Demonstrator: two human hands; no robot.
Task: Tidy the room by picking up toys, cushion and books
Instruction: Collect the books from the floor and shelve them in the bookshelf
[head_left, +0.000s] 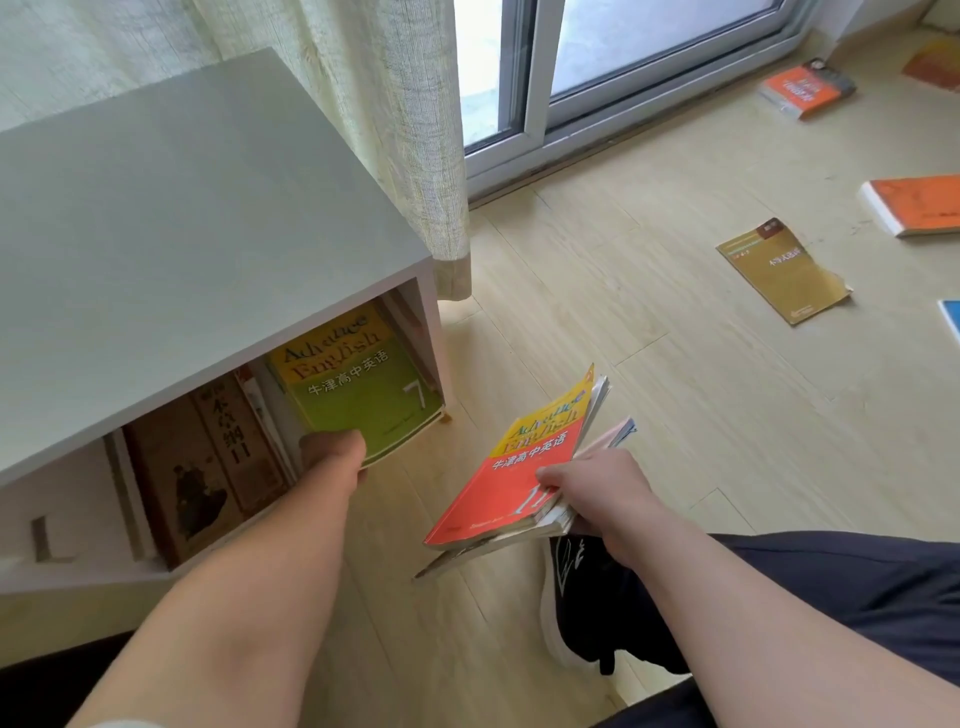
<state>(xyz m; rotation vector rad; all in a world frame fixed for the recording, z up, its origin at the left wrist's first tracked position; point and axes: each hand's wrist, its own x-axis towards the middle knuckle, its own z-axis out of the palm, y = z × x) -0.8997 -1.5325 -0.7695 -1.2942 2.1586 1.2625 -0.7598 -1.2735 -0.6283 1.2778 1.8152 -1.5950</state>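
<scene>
Now, step: a green book (358, 384) is going into the shelf (182, 234), at the right end of its open compartment, judging by its tilt and the hand at its lower edge.
Left hand (332, 449): it meets the green book's near lower corner, probably to push it in. Its fingers are hidden under the book, so I cannot tell whether they clamp it or only press.
Green book: it leans cover-up against the compartment's right wall, with its near edge sticking out past the shelf's front edge. It likely needs standing upright to fit.
Right hand (592, 493): its fingers are clamped on a stack (561, 512) of books, thumb on the red book (519, 478) on top. The stack is held low beside the shelf's right corner, seemingly to be fed in one by one.
Already shelved: brown books (208, 467) stand upright left of the green one, so there is a gap between them and it.
On the floor (623, 312): a gold book (779, 270) lies well apart to the right. An orange book (805, 88) lies near the window track, and another orange book (919, 202) lies at the right edge of the view.
Progress: partway, I judge. The stack and the loose floor books are yet to be shelved, and no toys or cushion show.
Risk: the stack fans open at its far end and could slip.
</scene>
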